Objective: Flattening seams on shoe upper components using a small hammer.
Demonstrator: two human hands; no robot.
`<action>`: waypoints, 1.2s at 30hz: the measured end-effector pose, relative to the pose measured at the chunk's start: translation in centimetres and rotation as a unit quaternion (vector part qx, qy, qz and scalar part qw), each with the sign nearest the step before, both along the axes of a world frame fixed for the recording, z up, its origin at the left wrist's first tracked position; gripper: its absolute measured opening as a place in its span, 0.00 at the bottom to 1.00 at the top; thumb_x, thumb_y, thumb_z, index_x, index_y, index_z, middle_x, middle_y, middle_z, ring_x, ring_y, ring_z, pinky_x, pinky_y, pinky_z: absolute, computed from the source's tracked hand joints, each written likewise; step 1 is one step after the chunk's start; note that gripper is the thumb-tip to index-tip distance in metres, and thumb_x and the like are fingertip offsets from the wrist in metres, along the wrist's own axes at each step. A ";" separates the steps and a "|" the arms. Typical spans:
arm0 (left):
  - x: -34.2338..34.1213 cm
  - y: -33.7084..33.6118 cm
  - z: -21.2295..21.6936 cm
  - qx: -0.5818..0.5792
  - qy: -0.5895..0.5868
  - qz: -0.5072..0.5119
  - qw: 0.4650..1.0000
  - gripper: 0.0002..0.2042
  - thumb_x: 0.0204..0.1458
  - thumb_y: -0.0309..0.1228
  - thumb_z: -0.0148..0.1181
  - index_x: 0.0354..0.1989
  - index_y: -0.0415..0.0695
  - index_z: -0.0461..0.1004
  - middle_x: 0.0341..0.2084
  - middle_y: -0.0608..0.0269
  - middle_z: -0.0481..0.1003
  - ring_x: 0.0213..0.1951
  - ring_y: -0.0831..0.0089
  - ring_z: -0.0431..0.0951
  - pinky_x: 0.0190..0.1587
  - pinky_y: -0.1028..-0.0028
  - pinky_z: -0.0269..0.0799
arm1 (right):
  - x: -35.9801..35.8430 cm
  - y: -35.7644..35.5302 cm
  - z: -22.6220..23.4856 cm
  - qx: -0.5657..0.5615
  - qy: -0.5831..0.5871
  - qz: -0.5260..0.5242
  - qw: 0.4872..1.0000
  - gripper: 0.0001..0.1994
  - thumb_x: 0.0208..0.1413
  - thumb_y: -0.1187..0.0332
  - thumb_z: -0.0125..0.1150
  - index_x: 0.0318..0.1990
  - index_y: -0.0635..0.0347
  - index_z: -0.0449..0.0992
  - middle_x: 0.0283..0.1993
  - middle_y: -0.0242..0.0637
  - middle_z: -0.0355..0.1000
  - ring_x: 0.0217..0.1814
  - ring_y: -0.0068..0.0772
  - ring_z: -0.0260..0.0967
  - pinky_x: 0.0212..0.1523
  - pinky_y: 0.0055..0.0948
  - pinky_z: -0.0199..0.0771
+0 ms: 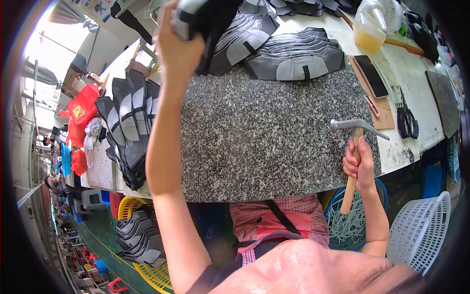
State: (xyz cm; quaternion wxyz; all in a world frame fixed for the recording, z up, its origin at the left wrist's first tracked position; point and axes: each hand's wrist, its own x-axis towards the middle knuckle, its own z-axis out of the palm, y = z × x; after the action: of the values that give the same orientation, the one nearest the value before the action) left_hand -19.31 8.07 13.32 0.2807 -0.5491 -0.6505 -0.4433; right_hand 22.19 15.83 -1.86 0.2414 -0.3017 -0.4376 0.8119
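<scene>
My right hand point(360, 161) is wrapped round the wooden handle of a hammer point(353, 124), whose metal head is raised over the right side of a speckled granite slab point(264, 137). Far out at the upper left, my left hand point(178, 51) grips a black-and-grey shoe upper piece point(213, 22), partly cut off by the picture's top edge. Beside it, on the slab's far edge, lie two fanned stacks of grey-and-black shoe upper pieces point(298, 54). Another stack of these pieces point(131, 122) sits left of the slab, by my left forearm.
A smartphone point(370, 77) rests right of the slab, near a plastic bottle of yellowish liquid point(368, 34). Below the table edge stand a blue basket of pale strips point(345, 220), a white basket point(421, 225) and a yellow basket point(154, 277) with more pieces. Red bags point(82, 110) are at the left.
</scene>
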 end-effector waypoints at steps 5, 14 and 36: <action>6.6 -5.2 1.1 -0.110 -0.043 -0.075 0.990 0.33 0.39 0.15 0.62 0.59 0.49 0.69 0.52 0.55 0.75 0.55 0.58 0.75 0.56 0.63 0.69 | 0.3 0.2 0.0 0.014 -0.027 -0.019 0.999 0.19 0.71 0.48 0.40 0.38 0.54 0.62 0.18 0.19 0.48 0.13 0.10 0.41 0.12 0.16 0.40; 12.9 -9.8 -10.1 -0.384 0.068 -0.058 0.919 0.42 0.41 0.53 0.71 0.65 0.45 0.66 0.68 0.52 0.59 0.71 0.56 0.53 0.67 0.49 0.49 | -1.0 -0.6 1.2 0.068 -0.051 -0.021 0.996 0.17 0.72 0.50 0.40 0.40 0.53 0.63 0.19 0.19 0.49 0.13 0.08 0.41 0.12 0.13 0.41; 15.1 -3.5 -11.7 -0.366 0.014 -0.078 0.927 0.10 0.50 0.33 0.67 0.35 0.44 0.74 0.37 0.59 0.71 0.45 0.57 0.68 0.48 0.59 0.64 | -11.0 5.1 3.8 0.682 -0.147 0.181 0.693 0.15 0.67 0.61 0.51 0.37 0.67 0.72 0.29 0.57 0.74 0.33 0.62 0.73 0.32 0.49 0.73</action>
State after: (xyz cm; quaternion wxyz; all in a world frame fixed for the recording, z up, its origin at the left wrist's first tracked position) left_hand -4.21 4.55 1.62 0.0340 -0.6689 -0.7185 -0.1875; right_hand 11.24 20.95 1.91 0.1616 -0.0849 -0.9472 0.2637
